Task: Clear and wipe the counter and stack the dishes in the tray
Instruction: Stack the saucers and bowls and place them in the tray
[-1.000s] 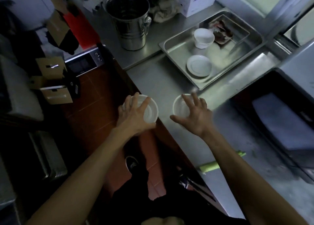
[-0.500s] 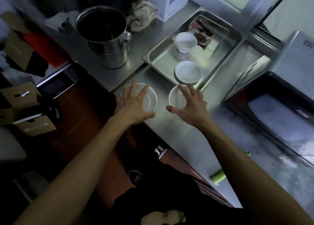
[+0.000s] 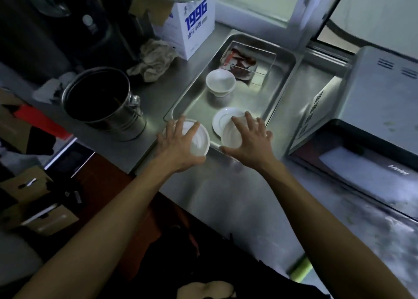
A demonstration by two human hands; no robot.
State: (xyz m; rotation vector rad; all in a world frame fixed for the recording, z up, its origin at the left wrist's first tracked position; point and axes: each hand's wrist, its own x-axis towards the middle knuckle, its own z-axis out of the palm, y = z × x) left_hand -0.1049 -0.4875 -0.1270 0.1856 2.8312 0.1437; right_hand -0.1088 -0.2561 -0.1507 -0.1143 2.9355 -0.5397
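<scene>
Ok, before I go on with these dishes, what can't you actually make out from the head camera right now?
- Head view: inside of the metal bucket is too dark to see.
- Head view: underside of the dish in the left hand, hidden by the hand.
- Head view: the dish under the right hand; bowl or plate unclear, fingers cover it.
- Head view: green item on the counter, blurred and partly behind the right forearm.
</scene>
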